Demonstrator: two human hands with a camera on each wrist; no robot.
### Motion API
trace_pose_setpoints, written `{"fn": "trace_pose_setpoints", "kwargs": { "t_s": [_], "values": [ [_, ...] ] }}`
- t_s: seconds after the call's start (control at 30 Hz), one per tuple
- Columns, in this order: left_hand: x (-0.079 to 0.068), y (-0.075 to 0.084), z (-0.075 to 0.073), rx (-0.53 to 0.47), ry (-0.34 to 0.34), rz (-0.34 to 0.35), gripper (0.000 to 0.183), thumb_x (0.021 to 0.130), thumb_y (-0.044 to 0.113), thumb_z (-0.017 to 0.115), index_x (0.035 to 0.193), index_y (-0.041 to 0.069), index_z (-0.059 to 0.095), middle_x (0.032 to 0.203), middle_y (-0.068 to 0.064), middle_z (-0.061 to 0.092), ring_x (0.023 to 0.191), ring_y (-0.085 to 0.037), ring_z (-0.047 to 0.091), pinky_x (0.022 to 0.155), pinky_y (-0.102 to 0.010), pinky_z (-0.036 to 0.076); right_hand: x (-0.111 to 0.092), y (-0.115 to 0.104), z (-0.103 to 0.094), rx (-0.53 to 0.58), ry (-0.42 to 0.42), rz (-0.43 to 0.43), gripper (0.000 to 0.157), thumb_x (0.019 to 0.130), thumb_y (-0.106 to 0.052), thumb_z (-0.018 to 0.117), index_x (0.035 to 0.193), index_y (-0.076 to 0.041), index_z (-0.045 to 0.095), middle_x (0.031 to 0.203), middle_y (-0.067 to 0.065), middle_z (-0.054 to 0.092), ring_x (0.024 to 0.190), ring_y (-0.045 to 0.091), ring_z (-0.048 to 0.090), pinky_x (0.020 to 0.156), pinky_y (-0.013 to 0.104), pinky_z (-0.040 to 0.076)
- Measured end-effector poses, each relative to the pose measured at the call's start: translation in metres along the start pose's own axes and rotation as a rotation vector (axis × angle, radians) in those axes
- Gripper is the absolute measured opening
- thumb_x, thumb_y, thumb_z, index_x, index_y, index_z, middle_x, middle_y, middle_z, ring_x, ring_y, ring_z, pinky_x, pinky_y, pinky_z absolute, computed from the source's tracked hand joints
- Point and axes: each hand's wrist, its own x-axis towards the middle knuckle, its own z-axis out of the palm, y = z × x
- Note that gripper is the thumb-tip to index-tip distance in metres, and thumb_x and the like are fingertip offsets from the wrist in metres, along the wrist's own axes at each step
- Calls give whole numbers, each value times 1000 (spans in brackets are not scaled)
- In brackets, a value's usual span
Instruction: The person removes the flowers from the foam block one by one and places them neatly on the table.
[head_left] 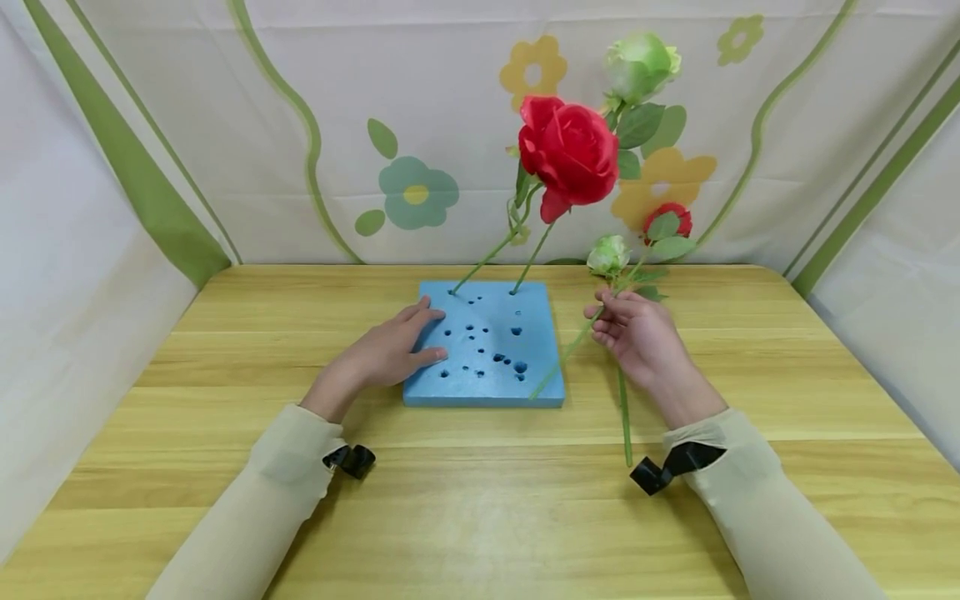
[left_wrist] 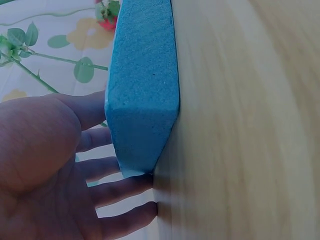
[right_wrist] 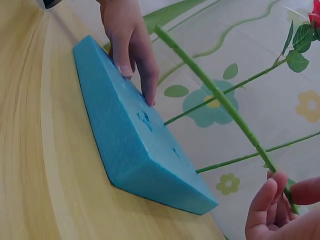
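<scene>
A square light-blue foam block (head_left: 495, 387) with several holes lies on the table. My left hand (head_left: 393, 346) rests along its left side, thumb and fingertips on the block; in the left wrist view the fingers look fairly straight. A large red rose (head_left: 573, 154) and a pale green-white rose (head_left: 641, 67) stand tilted to the right, stems in the block's far holes. To the right, my right hand (head_left: 637, 333) pinches a thin green rose stem (right_wrist: 220, 97). The stem's bare end is above the block's near right part; its upper part runs toward a smaller red rose (head_left: 667, 221), partly behind leaves.
Beside the right hand is another pale rose (head_left: 609, 254); a second stem (head_left: 625, 417) lies on the wooden table (head_left: 465, 517) below the hand. A flower-printed curtain (head_left: 300, 50) closes off the back, with pale fabric at both sides.
</scene>
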Motion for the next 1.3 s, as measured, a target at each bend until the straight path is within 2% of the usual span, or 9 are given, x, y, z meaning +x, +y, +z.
{"fn": "trace_pose_setpoints", "kwargs": {
  "t_s": [0.07, 0.23, 0.53, 0.63, 0.8, 0.97, 1.3],
  "values": [
    [0, 0, 0, 0, -1, 1, 69, 110, 37, 59, 168, 13, 31, 180, -16, 7, 165, -41, 19, 131, -61, 26, 1, 1, -2, -12, 3, 13, 13, 112, -22, 54, 116, -10, 57, 91, 0, 71, 80, 12, 60, 76, 22, 54],
    [1, -2, 0, -1, -4, 3, 69, 110, 37, 58, 169, 14, 30, 180, -15, 7, 165, -41, 19, 131, -62, 26, 4, 4, -5, -51, -1, 21, 16, 112, -23, 54, 117, -9, 59, 90, 0, 72, 81, 12, 59, 75, 22, 53],
    [0, -3, 1, -3, -5, 4, 69, 110, 38, 58, 169, 14, 30, 181, -15, 6, 165, -41, 19, 131, -61, 26, 7, 10, -4, -198, -68, 7, 18, 111, -18, 55, 101, -12, 68, 88, -1, 73, 77, 11, 63, 73, 23, 55],
    [0, -3, 1, -2, -5, 5, 69, 110, 38, 58, 169, 14, 30, 181, -15, 7, 165, -41, 19, 131, -61, 26, 8, 13, -4, -248, -90, 4, 16, 111, -17, 54, 105, -10, 66, 88, -2, 71, 76, 10, 62, 71, 22, 55],
    [1, -4, 2, 3, 0, 14, 69, 110, 39, 58, 168, 14, 31, 181, -15, 7, 165, -41, 20, 130, -62, 27, 11, 15, -3, -316, -78, 8, 15, 111, -16, 53, 114, -3, 59, 91, -1, 69, 74, 9, 61, 70, 21, 54],
    [1, -4, 1, 3, 1, 24, 68, 110, 39, 58, 168, 13, 32, 180, -16, 7, 164, -42, 21, 130, -62, 27, 13, 16, -3, -389, -68, 35, 15, 111, -15, 53, 111, 0, 55, 100, 1, 66, 74, 9, 60, 70, 22, 55],
    [0, -3, 0, -3, -2, 25, 68, 110, 37, 58, 168, 12, 32, 180, -16, 7, 164, -42, 21, 130, -62, 27, 13, 17, -4, -508, -52, 61, 27, 110, -17, 54, 121, 8, 55, 86, -1, 63, 70, 8, 61, 67, 22, 56]
  ]
}}
